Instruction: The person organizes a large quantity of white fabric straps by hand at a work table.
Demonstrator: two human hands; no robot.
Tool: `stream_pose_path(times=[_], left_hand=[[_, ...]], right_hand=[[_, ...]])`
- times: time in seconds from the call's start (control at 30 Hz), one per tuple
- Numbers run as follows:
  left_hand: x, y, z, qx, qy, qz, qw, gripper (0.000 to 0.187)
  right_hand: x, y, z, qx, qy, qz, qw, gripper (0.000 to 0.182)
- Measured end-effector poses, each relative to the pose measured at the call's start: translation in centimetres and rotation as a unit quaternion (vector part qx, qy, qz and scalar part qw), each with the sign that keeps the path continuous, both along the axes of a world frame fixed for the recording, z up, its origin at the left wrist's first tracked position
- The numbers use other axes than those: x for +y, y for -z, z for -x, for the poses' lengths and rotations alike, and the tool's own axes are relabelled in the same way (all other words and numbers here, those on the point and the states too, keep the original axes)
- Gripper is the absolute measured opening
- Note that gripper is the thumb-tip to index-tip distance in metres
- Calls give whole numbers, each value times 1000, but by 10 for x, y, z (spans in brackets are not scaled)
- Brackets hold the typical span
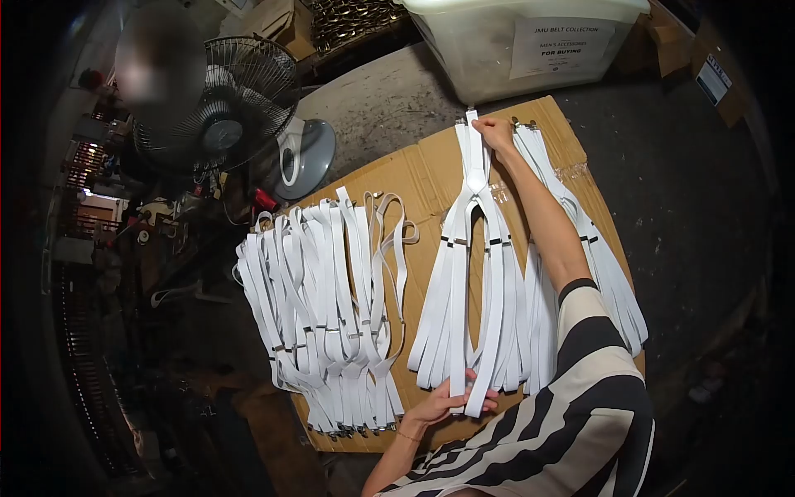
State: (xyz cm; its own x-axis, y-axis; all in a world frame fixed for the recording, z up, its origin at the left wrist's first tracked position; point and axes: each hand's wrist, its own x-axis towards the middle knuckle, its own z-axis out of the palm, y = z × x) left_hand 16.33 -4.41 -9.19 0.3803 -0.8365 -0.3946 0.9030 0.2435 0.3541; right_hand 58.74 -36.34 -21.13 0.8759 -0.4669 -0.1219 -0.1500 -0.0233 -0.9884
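Observation:
A pair of white suspenders [475, 179] is stretched lengthwise over a pile of similar white suspenders [432, 331]. At its top end, my right hand [494, 132] is closed on the strap near the clip. Down at the lower end, my left hand [451, 401] has its fingers around and between the two strap loops. Dark adjusters sit partway along the straps, and a white patch joins them where they cross. Another pile of white suspenders [570, 199] lies to the right, partly hidden by my right forearm.
Beneath everything is a flattened cardboard sheet [414, 166] on the floor. A looser bunch of white suspenders [323, 306] lies left. Beyond stand a fan [222, 132] and a lidded plastic bin [464, 50] with a paper label. Cardboard boxes [719, 83] are at the upper right.

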Motion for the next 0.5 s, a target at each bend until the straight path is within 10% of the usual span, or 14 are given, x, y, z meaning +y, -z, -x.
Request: stream_pose_path(times=[0.5], left_hand=[[-3,-1,-2,21,-26,-32,999,27]], right_hand=[[11,1,17,65,86,272,956,40]])
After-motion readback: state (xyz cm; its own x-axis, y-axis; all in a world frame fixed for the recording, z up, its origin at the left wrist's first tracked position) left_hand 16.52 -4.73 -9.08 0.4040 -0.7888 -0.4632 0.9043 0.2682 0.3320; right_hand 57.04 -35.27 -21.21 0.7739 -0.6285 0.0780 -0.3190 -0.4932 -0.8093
